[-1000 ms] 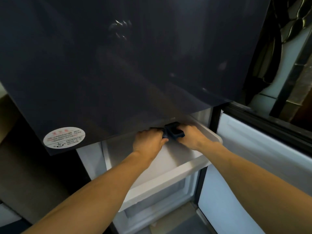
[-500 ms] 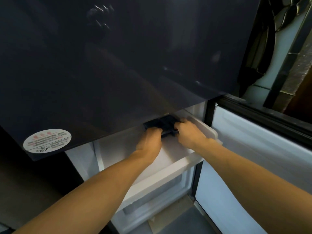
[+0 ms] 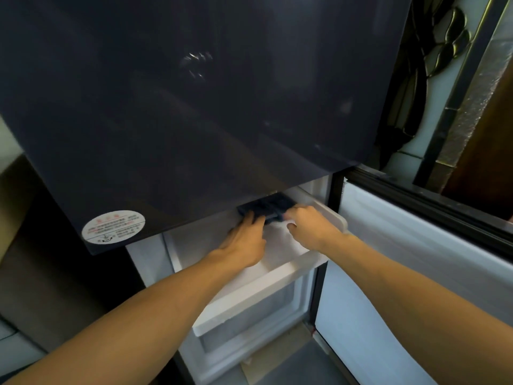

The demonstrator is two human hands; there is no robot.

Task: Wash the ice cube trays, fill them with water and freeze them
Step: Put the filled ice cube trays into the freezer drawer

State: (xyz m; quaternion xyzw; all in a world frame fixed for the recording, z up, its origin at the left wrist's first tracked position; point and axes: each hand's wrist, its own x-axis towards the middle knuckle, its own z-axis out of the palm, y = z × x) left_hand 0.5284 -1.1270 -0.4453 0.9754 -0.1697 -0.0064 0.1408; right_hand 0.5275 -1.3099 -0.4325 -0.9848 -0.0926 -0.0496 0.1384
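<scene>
Since the earlier frame the ice cube tray point(image 3: 266, 206) has slid farther back into the white freezer drawer point(image 3: 280, 276), more of it showing. One dark fridge door point(image 3: 194, 107) looms above, bearing one round white sticker point(image 3: 113, 227) with unreadable print. The single dark-blue tray sits at the drawer's far end. Left hand point(image 3: 244, 243) lies flat-fingered against its near edge; right hand point(image 3: 311, 229) pinches its right corner.

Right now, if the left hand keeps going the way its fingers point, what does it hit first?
The dark ice cube tray: the left hand points into the pulled-out freezer drawer, fingertips at the tray's near edge. Contact looks likely, but depth is unclear.
</scene>
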